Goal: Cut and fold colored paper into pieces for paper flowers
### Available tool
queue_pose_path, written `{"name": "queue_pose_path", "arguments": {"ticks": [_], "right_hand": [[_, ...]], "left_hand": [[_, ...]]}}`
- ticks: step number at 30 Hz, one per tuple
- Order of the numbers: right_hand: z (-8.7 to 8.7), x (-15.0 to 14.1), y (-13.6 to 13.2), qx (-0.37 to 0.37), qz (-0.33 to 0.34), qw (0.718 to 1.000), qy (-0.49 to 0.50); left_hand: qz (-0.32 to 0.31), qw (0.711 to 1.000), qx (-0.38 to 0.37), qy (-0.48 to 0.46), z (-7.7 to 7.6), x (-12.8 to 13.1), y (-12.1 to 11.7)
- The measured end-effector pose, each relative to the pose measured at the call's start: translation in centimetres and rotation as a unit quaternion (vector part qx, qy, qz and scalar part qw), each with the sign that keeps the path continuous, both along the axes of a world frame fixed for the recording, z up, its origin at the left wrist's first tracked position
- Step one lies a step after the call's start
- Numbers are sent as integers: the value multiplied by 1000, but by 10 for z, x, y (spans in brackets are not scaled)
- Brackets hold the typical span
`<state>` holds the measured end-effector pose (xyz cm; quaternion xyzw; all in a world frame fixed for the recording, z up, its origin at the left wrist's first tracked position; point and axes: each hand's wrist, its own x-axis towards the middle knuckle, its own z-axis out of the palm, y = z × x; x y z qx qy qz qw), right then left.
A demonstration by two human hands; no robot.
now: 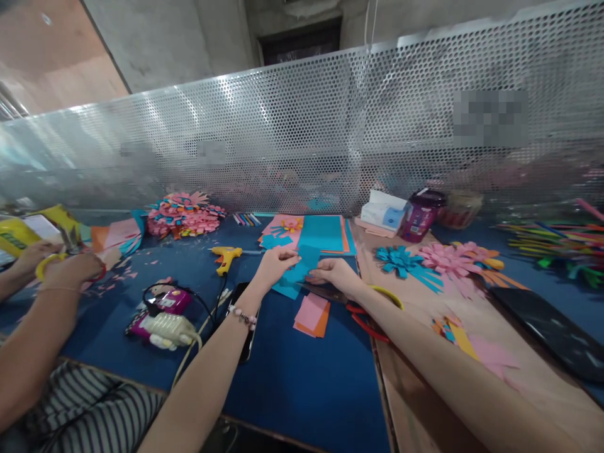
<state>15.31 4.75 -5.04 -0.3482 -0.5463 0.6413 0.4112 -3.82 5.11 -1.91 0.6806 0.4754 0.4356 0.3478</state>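
A piece of blue paper (309, 257) is between my two hands, above the blue tabletop. My left hand (274, 272), with a beaded bracelet at the wrist, pinches its left side. The fingers of my right hand (338, 277) are closed on its lower right edge. More blue paper (285, 289) lies just beneath. Scissors (368, 322) with red and yellow handles rest under my right wrist, partly hidden by it. Small pink and orange paper pieces (311, 314) sit in front of my hands. Behind are larger blue sheets (323, 233) stacked over pink and orange ones.
A yellow glue gun (226, 259), a phone (246, 343) and a power strip with plugs (165, 318) lie leftward. Paper flowers (399, 261) and a purple cup (422, 214) stand right. At far left, a co-worker's hands (70, 270) hold scissors. A perforated metal panel (302, 132) closes the back.
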Motion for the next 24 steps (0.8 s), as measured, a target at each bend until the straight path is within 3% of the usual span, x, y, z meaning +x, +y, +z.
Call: {"name": "queue_pose_path", "arguments": {"ticks": [5,8,12,18,24], "right_hand": [[-6,1,5,25,3,1000,-4],[-5,3,14,96,-47,992,-70],[-1,-7,28,212,-97,951,-205],[15,-24,53,162,-105,951,-241],[40,14,108,117,-218,947,-205]], "left_hand": [[38,998,17,-39,0,1,2],[140,980,52,-134,-2,0,6],[258,939,93,-208,-5,-4,10],[316,910,105,-245,-3,-13,10],[288,911,70,-286,-6,-13,14]]}}
